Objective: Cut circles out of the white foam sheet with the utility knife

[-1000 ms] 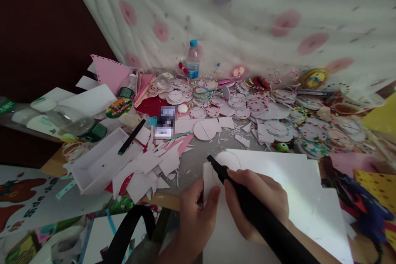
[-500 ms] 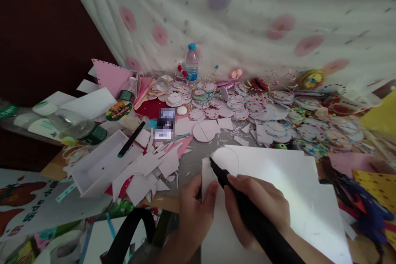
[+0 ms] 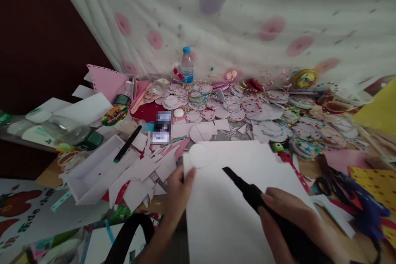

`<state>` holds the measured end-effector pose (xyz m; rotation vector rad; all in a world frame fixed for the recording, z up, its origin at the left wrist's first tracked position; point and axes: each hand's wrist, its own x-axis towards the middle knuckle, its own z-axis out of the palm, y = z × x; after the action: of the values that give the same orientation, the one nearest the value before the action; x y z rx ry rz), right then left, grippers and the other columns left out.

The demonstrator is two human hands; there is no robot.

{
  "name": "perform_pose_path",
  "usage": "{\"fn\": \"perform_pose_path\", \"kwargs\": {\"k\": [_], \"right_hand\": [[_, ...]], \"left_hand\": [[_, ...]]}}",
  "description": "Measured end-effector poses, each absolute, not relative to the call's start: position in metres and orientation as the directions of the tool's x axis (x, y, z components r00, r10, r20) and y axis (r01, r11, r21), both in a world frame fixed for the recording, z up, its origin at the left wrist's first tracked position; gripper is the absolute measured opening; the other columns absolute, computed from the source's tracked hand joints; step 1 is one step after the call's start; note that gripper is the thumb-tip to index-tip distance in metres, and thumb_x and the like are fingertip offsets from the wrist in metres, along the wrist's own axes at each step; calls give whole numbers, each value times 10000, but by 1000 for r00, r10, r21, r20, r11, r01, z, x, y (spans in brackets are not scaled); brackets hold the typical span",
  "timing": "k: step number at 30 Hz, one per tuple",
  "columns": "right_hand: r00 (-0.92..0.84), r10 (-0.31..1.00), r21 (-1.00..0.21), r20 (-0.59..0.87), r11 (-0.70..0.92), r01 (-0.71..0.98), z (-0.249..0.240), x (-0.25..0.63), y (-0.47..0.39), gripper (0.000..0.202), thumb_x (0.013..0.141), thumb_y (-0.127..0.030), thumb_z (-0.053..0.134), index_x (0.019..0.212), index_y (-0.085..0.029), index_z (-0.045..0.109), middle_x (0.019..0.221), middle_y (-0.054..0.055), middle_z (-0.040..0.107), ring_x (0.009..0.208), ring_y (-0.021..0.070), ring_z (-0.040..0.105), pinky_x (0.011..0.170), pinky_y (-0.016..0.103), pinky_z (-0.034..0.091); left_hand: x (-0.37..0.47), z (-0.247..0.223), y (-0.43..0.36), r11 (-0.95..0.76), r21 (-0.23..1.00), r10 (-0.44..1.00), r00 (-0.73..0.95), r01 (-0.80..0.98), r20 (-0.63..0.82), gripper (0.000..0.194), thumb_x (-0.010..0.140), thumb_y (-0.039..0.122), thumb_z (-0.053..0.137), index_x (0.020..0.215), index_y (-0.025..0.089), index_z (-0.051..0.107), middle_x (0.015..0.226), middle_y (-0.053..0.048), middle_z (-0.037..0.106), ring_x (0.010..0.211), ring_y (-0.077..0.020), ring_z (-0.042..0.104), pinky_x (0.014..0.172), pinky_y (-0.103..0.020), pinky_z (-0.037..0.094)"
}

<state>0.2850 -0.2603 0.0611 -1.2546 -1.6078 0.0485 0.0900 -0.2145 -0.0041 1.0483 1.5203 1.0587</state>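
Observation:
A large white foam board (image 3: 222,202) lies in front of me, its far edge stepped on the right. Along its left edge my left hand (image 3: 178,187) grips it, thumb on top and fingers at the side. A round white disc outline (image 3: 200,156) shows faintly at the board's far left corner, just beyond my left thumb. My right hand (image 3: 287,214) is wrapped round a black handheld cutter (image 3: 252,195). The cutter's narrow flat tip points up and left over the middle of the board, apart from the disc outline.
White scraps (image 3: 145,173) and an open white box (image 3: 93,173) with a black marker (image 3: 128,143) across its rim lie left. Behind are piles of beaded white discs (image 3: 232,107) and a water bottle (image 3: 187,66). Scissors (image 3: 324,185) lie right.
The cutter tip has left the circle's edge and moved right, over the board's middle. My left hand and the board have shifted slightly left in view.

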Motion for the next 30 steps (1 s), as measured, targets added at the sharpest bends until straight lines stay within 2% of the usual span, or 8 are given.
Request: {"fn": "perform_pose_path", "kwargs": {"k": [3, 5, 8, 11, 14, 16, 21, 30], "right_hand": [[215, 696, -576, 685, 336, 745, 57, 293, -255, 170, 808, -257, 662, 976, -279, 646, 750, 51, 704, 531, 218, 669, 490, 330, 575], [188, 734, -568, 653, 311, 762, 54, 298, -235, 206, 818, -280, 678, 1017, -247, 642, 743, 35, 714, 459, 170, 634, 469, 281, 547], [66, 718, -490, 692, 401, 774, 50, 302, -194, 289, 863, -276, 649, 1146, -220, 625, 894, 52, 740, 657, 166, 703, 621, 249, 559], [-97, 767, -452, 634, 470, 759, 48, 301, -162, 296, 930, -295, 561, 1205, -195, 604, 962, 75, 734, 811, 183, 710, 729, 270, 543], [-165, 846, -451, 507, 424, 785, 46, 297, -155, 279, 944, -318, 545, 1187, -205, 620, 928, 51, 747, 752, 176, 714, 642, 245, 511], [-165, 866, -446, 472, 396, 803, 45, 295, -160, 262, 944, -320, 541, 1170, -221, 630, 915, 30, 754, 688, 158, 711, 569, 222, 476], [-127, 815, -415, 565, 415, 810, 45, 298, -175, 239, 941, -291, 531, 1137, -225, 652, 895, 20, 755, 681, 134, 708, 585, 206, 472], [-100, 810, -438, 578, 411, 800, 46, 303, -182, 237, 917, -272, 551, 1123, -230, 659, 891, 14, 752, 672, 157, 714, 594, 246, 502]], "left_hand": [[75, -8, -213, 312, 950, 940, -150, 6, -308, 347, 775, 464, 692, 872, 130, 688, 759, -30, 656, 672, -154, 525, 585, -228, 402], [72, -7, -217, 311, 950, 948, -69, -12, -311, 351, 759, 448, 718, 907, 130, 702, 796, -43, 682, 708, -166, 559, 621, -239, 430], [77, -3, -223, 260, 965, 964, 63, -1, -260, 327, 728, 430, 752, 855, 130, 718, 782, -53, 695, 731, -177, 585, 660, -251, 453], [85, 2, -226, 244, 969, 964, 118, -29, -239, 340, 711, 442, 763, 860, 139, 725, 806, -63, 711, 743, -184, 604, 675, -260, 465], [87, 10, -222, 239, 970, 967, 101, -50, -233, 376, 699, 449, 771, 913, 142, 725, 852, -73, 721, 791, -203, 622, 716, -276, 480], [87, 16, -217, 215, 976, 975, 61, -43, -212, 385, 705, 461, 763, 922, 148, 716, 859, -69, 715, 811, -207, 623, 729, -275, 480], [84, 24, -206, 201, 979, 977, 72, -24, -199, 332, 725, 455, 756, 839, 148, 703, 722, -27, 651, 662, -139, 554, 603, -216, 414], [89, 19, -208, 216, 962, 974, 100, -170, -201, 280, 724, 395, 775, 782, 127, 718, 669, -25, 627, 619, -118, 510, 573, -213, 369]]}}
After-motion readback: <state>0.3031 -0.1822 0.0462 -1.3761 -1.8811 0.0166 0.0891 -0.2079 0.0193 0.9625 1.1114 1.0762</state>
